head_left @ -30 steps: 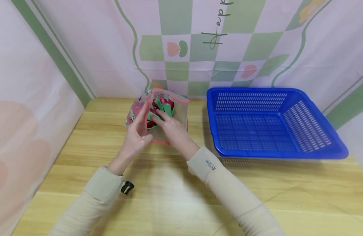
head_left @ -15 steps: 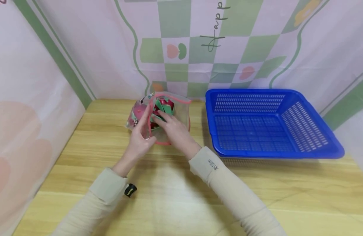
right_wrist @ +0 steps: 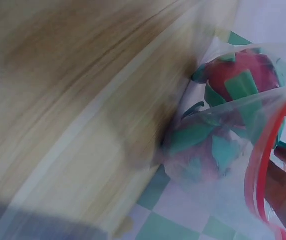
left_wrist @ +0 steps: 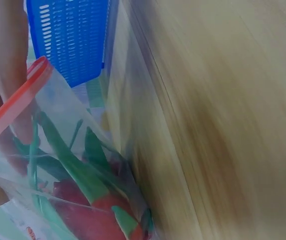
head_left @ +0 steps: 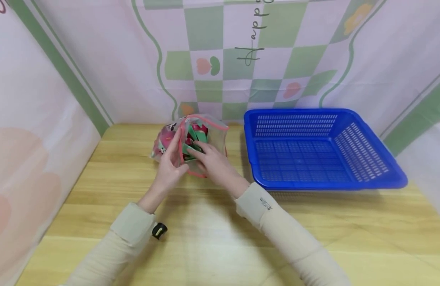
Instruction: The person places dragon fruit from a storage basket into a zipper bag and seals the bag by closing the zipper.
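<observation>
A clear zip bag (head_left: 218, 137) with a red-edged opening lies on its side on the table in the head view. Red dragon fruits (right_wrist: 252, 70) with green leaves show through the film. My left hand (head_left: 169, 163) grips the bag's near left rim between thumb and fingers, keeping the mouth wide. My right hand (head_left: 220, 165) reaches in through the opening, fingers extended among the leaves of a dragon fruit (head_left: 197, 135). In the left wrist view, the right fingers (left_wrist: 23, 127) touch a thin green leaf behind the film. The bag partly hides both hands' fingertips.
A blue slotted plastic basket (head_left: 327, 184) stands on the wooden table (head_left: 205, 238) to the bag's right. A patterned cloth (head_left: 237, 87) hangs right behind both. A black strap (head_left: 159, 230) sticks out beside the left cuff.
My right hand's fingers have drawn back slightly to the right within the bag's mouth. The left hand keeps its grip on the rim. The head view has shifted a little.
</observation>
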A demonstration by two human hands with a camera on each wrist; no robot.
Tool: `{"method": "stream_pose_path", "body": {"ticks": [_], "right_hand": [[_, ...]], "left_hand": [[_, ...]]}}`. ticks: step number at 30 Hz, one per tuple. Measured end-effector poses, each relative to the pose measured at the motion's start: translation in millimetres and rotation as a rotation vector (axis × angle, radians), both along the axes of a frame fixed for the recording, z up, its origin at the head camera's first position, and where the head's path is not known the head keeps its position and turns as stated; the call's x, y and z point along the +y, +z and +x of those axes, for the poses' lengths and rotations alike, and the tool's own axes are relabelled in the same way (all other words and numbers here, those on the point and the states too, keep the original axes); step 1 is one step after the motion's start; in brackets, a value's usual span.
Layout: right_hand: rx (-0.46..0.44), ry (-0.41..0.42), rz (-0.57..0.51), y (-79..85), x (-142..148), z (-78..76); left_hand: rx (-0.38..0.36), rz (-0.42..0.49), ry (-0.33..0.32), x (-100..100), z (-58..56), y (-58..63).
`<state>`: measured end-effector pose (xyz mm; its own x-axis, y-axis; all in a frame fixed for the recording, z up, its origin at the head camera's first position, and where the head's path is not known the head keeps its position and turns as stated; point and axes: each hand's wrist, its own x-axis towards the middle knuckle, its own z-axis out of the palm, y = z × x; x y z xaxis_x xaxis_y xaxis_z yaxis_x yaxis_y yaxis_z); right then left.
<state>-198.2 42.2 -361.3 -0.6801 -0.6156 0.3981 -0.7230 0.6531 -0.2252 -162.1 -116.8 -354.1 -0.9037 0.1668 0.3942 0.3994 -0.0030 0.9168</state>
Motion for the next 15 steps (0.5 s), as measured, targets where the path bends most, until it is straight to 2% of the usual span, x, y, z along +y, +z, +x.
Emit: {"method": "stream_pose_path", "body": {"ticks": [3, 11, 15], "right_hand": [[-0.019, -0.008, -0.064, 2.7, 5, 4.2], [0.003, -0.039, -0.169, 15.5, 18, 21.9], [-0.047, -0.073, -0.218, 20.7, 28, 31.0]], "left_hand": [[0.011, 0.013, -0.003, 1, -0.2, -0.3], [0.006, -0.009, 0.007, 1, 0.6, 0.0], [0.021, -0.01, 0.009, 0, -0.7, -1.0]]}}
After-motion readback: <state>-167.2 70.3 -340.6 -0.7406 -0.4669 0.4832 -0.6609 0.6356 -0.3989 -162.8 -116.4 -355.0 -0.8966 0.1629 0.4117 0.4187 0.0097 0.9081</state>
